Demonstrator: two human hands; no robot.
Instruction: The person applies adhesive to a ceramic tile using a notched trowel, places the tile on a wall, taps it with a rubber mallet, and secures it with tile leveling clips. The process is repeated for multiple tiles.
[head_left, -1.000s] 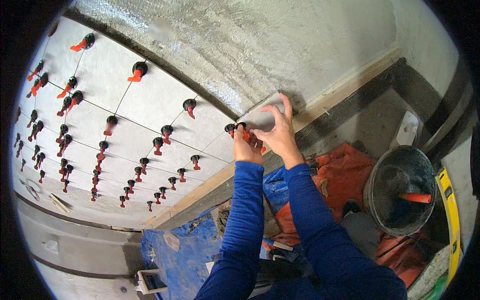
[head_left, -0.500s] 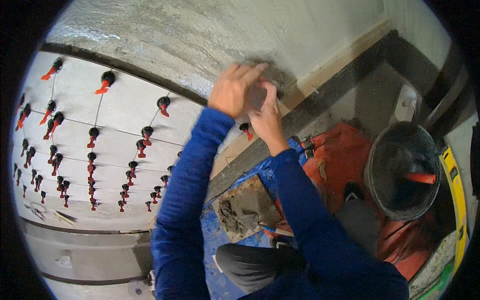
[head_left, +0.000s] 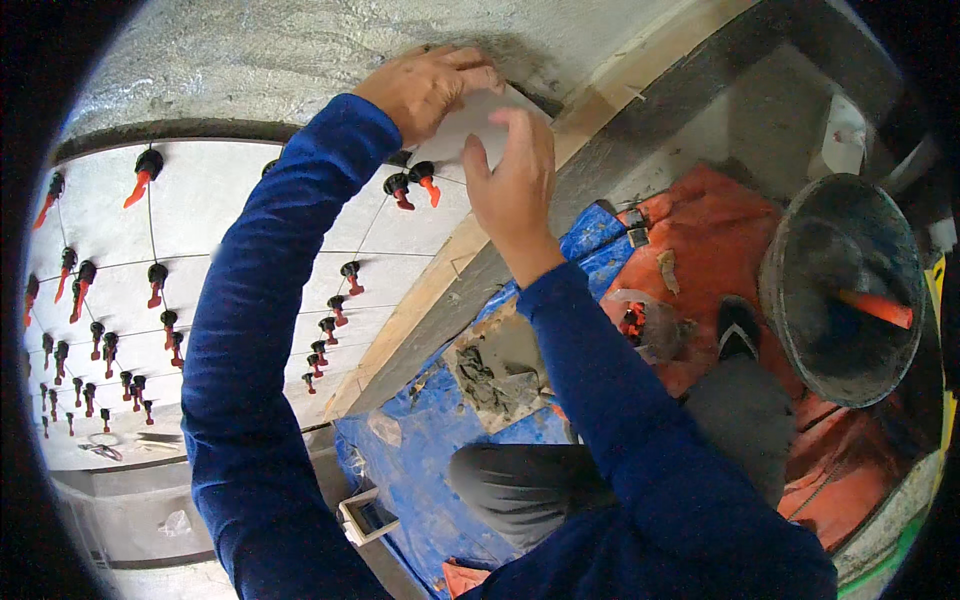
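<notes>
A small pale grey tile piece (head_left: 478,122) sits at the corner of the tiled surface, beside the wooden strip. My left hand (head_left: 425,92) lies over its upper left edge, fingers stretched out along it. My right hand (head_left: 512,185) is at its right side, thumb and forefinger apart, palm towards the tile; whether its fingertips touch is hard to tell. Just below the piece stand two black-and-red tile levelling clips, one with a bright red wing (head_left: 429,190) and one darker (head_left: 398,190). Larger pale tiles (head_left: 225,215) with several such clips spread to the left, partly hidden by my left arm.
Rough mortar (head_left: 250,65) borders the tiles above. A wooden strip (head_left: 455,265) edges them. A black bucket (head_left: 845,345) with a red-orange handled tool stands right, by a yellow spirit level (head_left: 938,290). Blue (head_left: 430,500) and orange sheeting (head_left: 700,220) lies below, with a mortar-smeared board (head_left: 510,350).
The view has shifted, with the tiles now closer. Both hands held the tile piece between them; now the right fingers have spread apart and the left hand rests along its upper edge.
</notes>
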